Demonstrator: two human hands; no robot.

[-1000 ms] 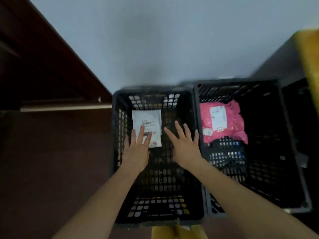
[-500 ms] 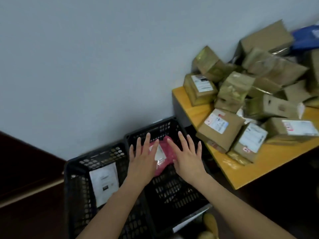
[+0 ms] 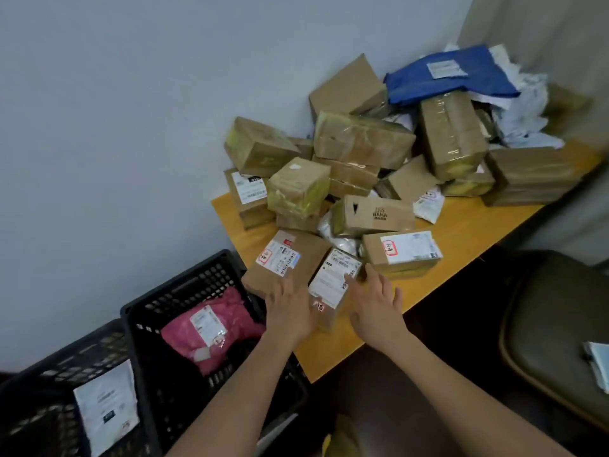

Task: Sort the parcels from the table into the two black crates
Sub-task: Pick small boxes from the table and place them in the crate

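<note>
Two black slotted crates are seen at the lower left, side by side on the floor against a pale wall. In the left crate (image 3: 43,384) a flat white parcel (image 3: 107,407) lies label-up. In the right crate (image 3: 184,291) a crumpled pink mailer bag (image 3: 214,331) with a white label is seen.

To the right of the crates, a yellow wooden table (image 3: 461,232) is heaped with parcels, mostly brown cardboard boxes wrapped in tape. Two labelled boxes sit at the near left edge of the table: a larger flat box (image 3: 296,255) and, just to its right, a small box with a white label (image 3: 333,285).

Both bare forearms are extended from the bottom of the view toward that small box. The left hand (image 3: 290,311) is held at its left side and the right hand (image 3: 375,308) at its right side, fingers straight and spread, nothing grasped. Whether the fingertips touch the box cannot be told.

Farther right, a box printed "BAHA" (image 3: 372,214) lies in the pile, a blue mailer bag (image 3: 445,75) rests at the far top, and a dark cushioned chair (image 3: 557,324) stands at the right edge.
</note>
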